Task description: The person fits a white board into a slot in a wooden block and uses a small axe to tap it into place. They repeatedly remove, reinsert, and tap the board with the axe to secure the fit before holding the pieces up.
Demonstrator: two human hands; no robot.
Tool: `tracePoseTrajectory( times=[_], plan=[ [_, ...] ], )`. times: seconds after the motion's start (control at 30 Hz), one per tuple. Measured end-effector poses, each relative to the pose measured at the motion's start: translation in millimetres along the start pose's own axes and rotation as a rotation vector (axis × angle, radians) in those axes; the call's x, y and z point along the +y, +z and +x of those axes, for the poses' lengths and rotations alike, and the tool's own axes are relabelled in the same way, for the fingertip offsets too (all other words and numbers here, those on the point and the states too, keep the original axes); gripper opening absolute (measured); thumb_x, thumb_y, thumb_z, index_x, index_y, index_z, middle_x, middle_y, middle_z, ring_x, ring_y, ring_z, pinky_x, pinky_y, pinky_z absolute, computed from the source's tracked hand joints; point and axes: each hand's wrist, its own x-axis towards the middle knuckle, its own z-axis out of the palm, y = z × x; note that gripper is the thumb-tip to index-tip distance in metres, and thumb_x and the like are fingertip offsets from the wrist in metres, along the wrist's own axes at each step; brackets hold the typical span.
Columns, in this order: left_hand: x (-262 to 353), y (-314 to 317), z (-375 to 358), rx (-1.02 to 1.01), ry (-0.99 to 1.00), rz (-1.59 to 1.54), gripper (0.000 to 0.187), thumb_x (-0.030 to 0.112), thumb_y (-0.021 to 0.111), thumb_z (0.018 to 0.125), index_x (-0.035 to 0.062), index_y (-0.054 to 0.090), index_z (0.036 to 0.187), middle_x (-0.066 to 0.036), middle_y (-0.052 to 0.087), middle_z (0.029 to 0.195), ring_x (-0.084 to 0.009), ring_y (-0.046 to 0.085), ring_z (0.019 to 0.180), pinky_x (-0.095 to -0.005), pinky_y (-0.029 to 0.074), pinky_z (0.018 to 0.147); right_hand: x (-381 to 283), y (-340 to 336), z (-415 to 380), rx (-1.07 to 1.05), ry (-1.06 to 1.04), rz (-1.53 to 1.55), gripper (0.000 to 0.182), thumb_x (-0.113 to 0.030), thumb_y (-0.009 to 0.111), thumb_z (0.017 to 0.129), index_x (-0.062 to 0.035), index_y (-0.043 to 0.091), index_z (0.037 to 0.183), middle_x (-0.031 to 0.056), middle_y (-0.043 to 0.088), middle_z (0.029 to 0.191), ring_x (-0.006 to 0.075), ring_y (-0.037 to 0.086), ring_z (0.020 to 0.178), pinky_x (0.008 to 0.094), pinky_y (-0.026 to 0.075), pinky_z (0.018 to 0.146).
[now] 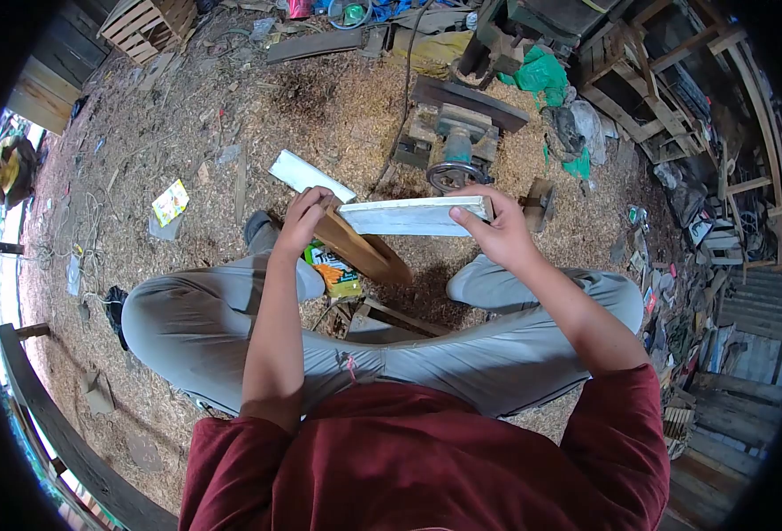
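Observation:
My right hand point(499, 232) grips the right end of a white-painted board point(404, 219), thumb on its near face and fingers behind. The board is held roughly level in front of my knees. My left hand point(302, 219) is closed around the upper end of a brown wooden board point(356, 243), which slants down to the right between my legs. The white board's left end meets the brown board right beside my left fingertips. Just beyond my left hand, another white board point(307, 174) lies on the ground. A green and yellow printed packet point(336, 276) shows below the brown board.
Beyond my hands stands a vise-like machine with a handwheel point(450, 175). A small wood block point(539, 203) lies to the right. Wood shavings point(329, 115) cover the ground. A yellow wrapper point(171, 202) lies left; wooden frames point(647, 80) and scrap line the right side.

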Motion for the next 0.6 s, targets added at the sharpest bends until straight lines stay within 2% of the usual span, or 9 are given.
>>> tracePoseTrajectory(
  times=[0.13, 0.23, 0.33, 0.4, 0.43, 0.5, 0.53, 0.57, 0.6],
  plan=[
    [-19, 3, 2, 0.022, -0.021, -0.005, 0.037, 0.023, 0.052, 0.092, 0.0001, 0.068, 0.115, -0.020, 0.069, 0.115, -0.0399, 0.061, 0.110, -0.0448, 0.045, 0.102, -2, 4, -5, -0.040, 0.036, 0.015, 0.026, -0.014, 0.079, 0.101, -0.0032, 0.075, 0.124, 0.0057, 0.079, 0.121, 0.0125, 0.070, 0.108, 0.0311, 0.054, 0.096],
    [-25, 8, 2, 0.076, -0.002, -0.075, 0.032, 0.024, 0.050, 0.101, -0.0003, 0.071, 0.109, -0.019, 0.070, 0.108, -0.0386, 0.062, 0.105, -0.0439, 0.045, 0.100, -14, 6, -9, -0.102, -0.078, -0.042, 0.028, -0.015, 0.077, 0.102, -0.0042, 0.074, 0.128, 0.0062, 0.078, 0.123, 0.0129, 0.070, 0.109, 0.0310, 0.055, 0.095],
    [-21, 14, -1, 0.178, 0.000, 0.043, 0.035, 0.021, 0.052, 0.109, -0.0022, 0.073, 0.095, -0.015, 0.068, 0.092, -0.0342, 0.063, 0.094, -0.0438, 0.047, 0.092, -23, 10, -16, -0.174, -0.108, -0.051, 0.032, -0.017, 0.074, 0.104, -0.0055, 0.073, 0.134, 0.0070, 0.078, 0.120, 0.0138, 0.071, 0.108, 0.0311, 0.055, 0.094],
    [-30, 16, -1, 0.179, -0.002, -0.027, 0.033, 0.020, 0.053, 0.108, -0.0025, 0.074, 0.094, -0.015, 0.068, 0.092, -0.0338, 0.064, 0.093, -0.0434, 0.047, 0.091, -26, 12, -25, -0.297, 0.139, -0.063, 0.038, -0.020, 0.072, 0.106, -0.0072, 0.070, 0.142, 0.0117, 0.079, 0.124, 0.0172, 0.074, 0.108, 0.0321, 0.057, 0.095],
    [-34, 18, -1, 0.177, 0.002, -0.097, 0.032, 0.018, 0.054, 0.106, -0.0028, 0.074, 0.093, -0.015, 0.068, 0.091, -0.0333, 0.064, 0.092, -0.0429, 0.048, 0.090, -28, 15, -30, -0.306, 0.142, -0.065, 0.038, -0.020, 0.072, 0.106, -0.0072, 0.070, 0.142, 0.0117, 0.079, 0.124, 0.0172, 0.074, 0.108, 0.0321, 0.057, 0.095],
    [-35, 18, -1, 0.211, 0.023, -0.087, 0.030, 0.015, 0.055, 0.103, -0.0033, 0.073, 0.088, -0.015, 0.069, 0.090, -0.0326, 0.064, 0.091, -0.0416, 0.048, 0.088, -31, 25, -38, -0.269, -0.110, -0.102, 0.044, -0.022, 0.071, 0.106, -0.0087, 0.066, 0.147, 0.0164, 0.078, 0.129, 0.0200, 0.077, 0.108, 0.0336, 0.058, 0.095],
    [-36, 16, -2, 0.190, 0.026, -0.102, 0.028, 0.014, 0.056, 0.101, -0.0032, 0.073, 0.086, -0.015, 0.069, 0.089, -0.0323, 0.064, 0.091, -0.0411, 0.048, 0.088, -32, 28, -44, -0.302, -0.047, -0.052, 0.046, -0.022, 0.071, 0.106, -0.0095, 0.064, 0.150, 0.0200, 0.076, 0.131, 0.0236, 0.078, 0.111, 0.0351, 0.059, 0.095],
    [-36, 15, -2, 0.168, 0.030, -0.116, 0.027, 0.012, 0.056, 0.098, -0.0031, 0.073, 0.085, -0.015, 0.069, 0.089, -0.0321, 0.064, 0.091, -0.0406, 0.048, 0.087, -33, 33, -49, -0.297, -0.143, -0.079, 0.048, -0.019, 0.071, 0.104, -0.0078, 0.062, 0.151, 0.0215, 0.077, 0.127, 0.0312, 0.079, 0.108, 0.0384, 0.060, 0.095],
    [-31, 14, -2, 0.154, 0.035, -0.160, 0.027, 0.011, 0.056, 0.097, -0.0039, 0.072, 0.082, -0.014, 0.069, 0.087, -0.0302, 0.065, 0.090, -0.0390, 0.048, 0.086, -44, 34, -54, -0.340, -0.070, -0.096, 0.049, -0.016, 0.070, 0.104, -0.0066, 0.061, 0.152, 0.0211, 0.076, 0.129, 0.0257, 0.077, 0.112, 0.0368, 0.058, 0.096]
  ],
)
